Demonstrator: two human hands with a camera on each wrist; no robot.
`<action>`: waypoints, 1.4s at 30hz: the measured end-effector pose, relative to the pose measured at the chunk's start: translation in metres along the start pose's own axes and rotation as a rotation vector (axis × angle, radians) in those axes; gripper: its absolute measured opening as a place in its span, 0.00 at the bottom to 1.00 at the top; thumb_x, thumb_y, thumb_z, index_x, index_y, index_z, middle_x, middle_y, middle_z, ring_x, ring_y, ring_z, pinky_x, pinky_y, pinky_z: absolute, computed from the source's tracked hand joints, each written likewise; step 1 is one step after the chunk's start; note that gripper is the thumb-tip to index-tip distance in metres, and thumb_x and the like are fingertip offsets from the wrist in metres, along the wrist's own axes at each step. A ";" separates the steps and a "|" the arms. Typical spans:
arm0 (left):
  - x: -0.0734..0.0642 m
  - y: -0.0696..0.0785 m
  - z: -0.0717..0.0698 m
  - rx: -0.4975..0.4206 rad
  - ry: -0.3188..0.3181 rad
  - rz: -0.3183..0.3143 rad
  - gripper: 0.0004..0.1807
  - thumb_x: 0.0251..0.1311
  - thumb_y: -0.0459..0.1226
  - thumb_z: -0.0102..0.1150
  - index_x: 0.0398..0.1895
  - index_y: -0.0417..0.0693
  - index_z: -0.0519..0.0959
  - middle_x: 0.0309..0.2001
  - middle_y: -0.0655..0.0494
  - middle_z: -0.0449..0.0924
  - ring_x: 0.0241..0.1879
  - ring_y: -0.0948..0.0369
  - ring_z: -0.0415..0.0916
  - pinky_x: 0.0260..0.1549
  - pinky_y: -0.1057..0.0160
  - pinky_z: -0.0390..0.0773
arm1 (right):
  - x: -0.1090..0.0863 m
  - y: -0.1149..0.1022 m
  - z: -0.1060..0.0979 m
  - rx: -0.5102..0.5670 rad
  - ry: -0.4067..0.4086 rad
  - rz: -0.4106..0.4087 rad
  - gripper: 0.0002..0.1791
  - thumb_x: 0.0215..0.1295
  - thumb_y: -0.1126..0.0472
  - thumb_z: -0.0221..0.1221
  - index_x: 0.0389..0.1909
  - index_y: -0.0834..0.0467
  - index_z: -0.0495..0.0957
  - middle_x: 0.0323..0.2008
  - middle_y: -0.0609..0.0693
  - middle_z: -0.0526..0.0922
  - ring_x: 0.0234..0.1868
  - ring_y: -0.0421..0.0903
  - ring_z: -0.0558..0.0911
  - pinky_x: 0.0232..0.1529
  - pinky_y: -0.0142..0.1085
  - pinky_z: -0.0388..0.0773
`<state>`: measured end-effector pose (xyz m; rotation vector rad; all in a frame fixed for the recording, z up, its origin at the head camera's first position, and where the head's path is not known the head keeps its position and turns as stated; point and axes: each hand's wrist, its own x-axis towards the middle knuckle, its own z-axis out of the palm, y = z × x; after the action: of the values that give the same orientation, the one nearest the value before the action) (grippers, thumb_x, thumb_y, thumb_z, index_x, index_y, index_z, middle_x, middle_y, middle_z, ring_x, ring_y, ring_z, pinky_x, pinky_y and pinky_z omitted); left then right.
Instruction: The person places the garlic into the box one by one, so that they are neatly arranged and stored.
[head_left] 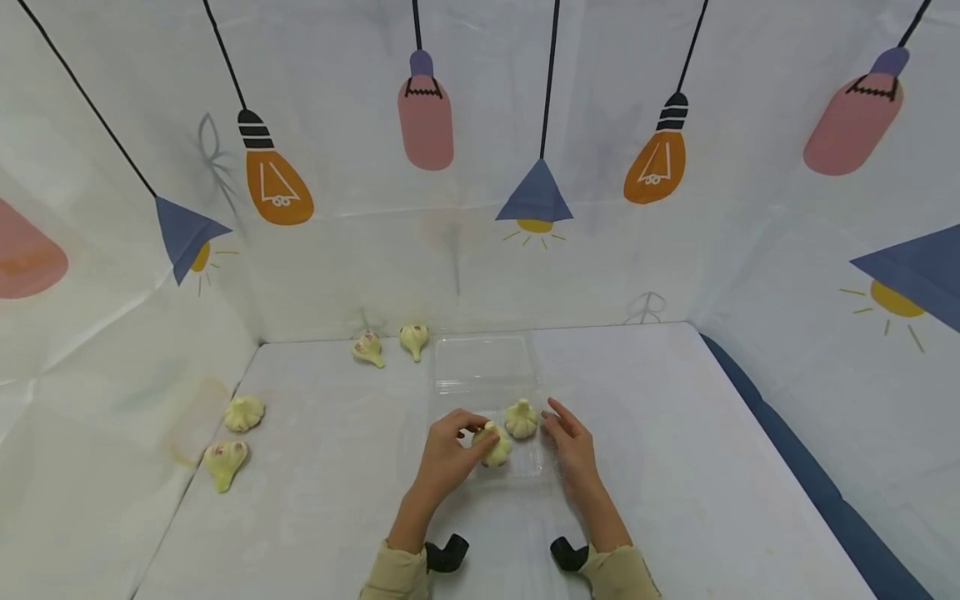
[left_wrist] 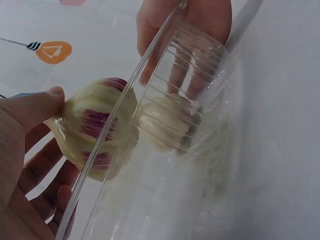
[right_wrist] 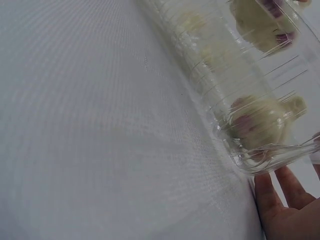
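My left hand [head_left: 447, 454] pinches a garlic bulb [head_left: 495, 446] by its stem between thumb and fingers. In the left wrist view, the pale garlic bulb [left_wrist: 95, 127] with purple patches is held at the rim of a clear plastic box [left_wrist: 165, 75]. Inside the box, a second garlic bulb [head_left: 521, 419] lies toward the right side. My right hand [head_left: 573, 450], fingers extended, is at the box's right side. From the right wrist, its fingers [right_wrist: 267, 197] are by the box's corner; whether they touch it is hard to tell.
The box's clear lid [head_left: 483, 363] is folded back behind it. Two garlic bulbs, one at the left [head_left: 367, 349] and one beside it [head_left: 414, 340], lie at the table's back edge. Another upper bulb [head_left: 243, 413] and a lower bulb [head_left: 225, 463] sit by the left edge. Printed fabric walls surround the white table [head_left: 675, 467].
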<state>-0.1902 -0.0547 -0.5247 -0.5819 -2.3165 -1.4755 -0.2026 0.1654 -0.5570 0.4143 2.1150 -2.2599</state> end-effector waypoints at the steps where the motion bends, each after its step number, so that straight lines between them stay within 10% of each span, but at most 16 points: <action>1: 0.001 0.000 0.001 -0.001 -0.001 -0.002 0.09 0.55 0.44 0.72 0.37 0.54 0.84 0.34 0.67 0.81 0.36 0.64 0.78 0.32 0.51 0.78 | 0.000 0.000 0.000 0.001 0.002 -0.002 0.24 0.72 0.59 0.55 0.68 0.52 0.69 0.60 0.58 0.75 0.56 0.52 0.75 0.55 0.40 0.72; 42: 0.008 -0.002 0.039 0.072 -0.143 -0.003 0.13 0.52 0.44 0.73 0.37 0.49 0.85 0.35 0.64 0.83 0.34 0.68 0.77 0.35 0.64 0.77 | -0.003 0.002 0.001 0.011 0.000 -0.048 0.24 0.71 0.60 0.56 0.67 0.53 0.70 0.59 0.58 0.76 0.54 0.50 0.76 0.50 0.37 0.72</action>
<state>-0.2005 -0.0188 -0.5381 -0.6853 -2.4683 -1.3864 -0.1994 0.1634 -0.5581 0.3675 2.1365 -2.2981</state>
